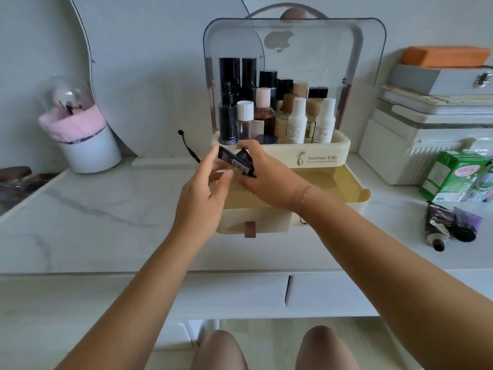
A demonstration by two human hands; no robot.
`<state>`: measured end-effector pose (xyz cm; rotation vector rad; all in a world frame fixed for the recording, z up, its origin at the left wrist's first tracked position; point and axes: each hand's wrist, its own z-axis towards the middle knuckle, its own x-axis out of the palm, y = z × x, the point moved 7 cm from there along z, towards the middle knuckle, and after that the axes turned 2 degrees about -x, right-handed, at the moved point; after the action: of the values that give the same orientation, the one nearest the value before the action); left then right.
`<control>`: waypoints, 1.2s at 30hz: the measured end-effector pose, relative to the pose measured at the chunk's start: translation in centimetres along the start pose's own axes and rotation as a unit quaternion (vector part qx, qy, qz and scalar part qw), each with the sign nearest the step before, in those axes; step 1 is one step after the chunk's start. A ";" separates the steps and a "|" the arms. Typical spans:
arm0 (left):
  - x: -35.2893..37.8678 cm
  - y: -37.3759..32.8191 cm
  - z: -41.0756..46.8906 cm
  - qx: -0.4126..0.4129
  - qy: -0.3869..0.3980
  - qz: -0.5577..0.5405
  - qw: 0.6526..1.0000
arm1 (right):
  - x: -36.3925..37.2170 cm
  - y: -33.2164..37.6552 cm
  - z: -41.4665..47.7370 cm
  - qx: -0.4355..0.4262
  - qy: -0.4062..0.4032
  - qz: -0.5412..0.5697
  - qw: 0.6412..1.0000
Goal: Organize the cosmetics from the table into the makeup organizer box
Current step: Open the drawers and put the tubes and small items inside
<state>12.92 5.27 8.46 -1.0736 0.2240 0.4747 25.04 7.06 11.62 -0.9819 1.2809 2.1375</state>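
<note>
Over the organizer's (324,149) open drawer (346,186), the right hand (269,180) pinches small dark tubes (236,161), probably to sort them in. The left hand (202,198) touches their end; whether it grips, I cannot tell.

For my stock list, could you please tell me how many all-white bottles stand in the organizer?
2. Both stand in the front row of the organizer: the first white bottle right of centre, the second white bottle just right of it. Others may be hidden.
</note>
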 end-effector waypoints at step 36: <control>0.4 -1.7 -3.7 0.100 0.059 0.091 0.989 | -6.2 -5.8 -11.3 0.012 -0.076 -0.083 0.994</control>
<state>14.25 1.40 7.95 -0.8900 0.4665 0.5404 36.86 -0.43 9.64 -0.8651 1.1090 2.0233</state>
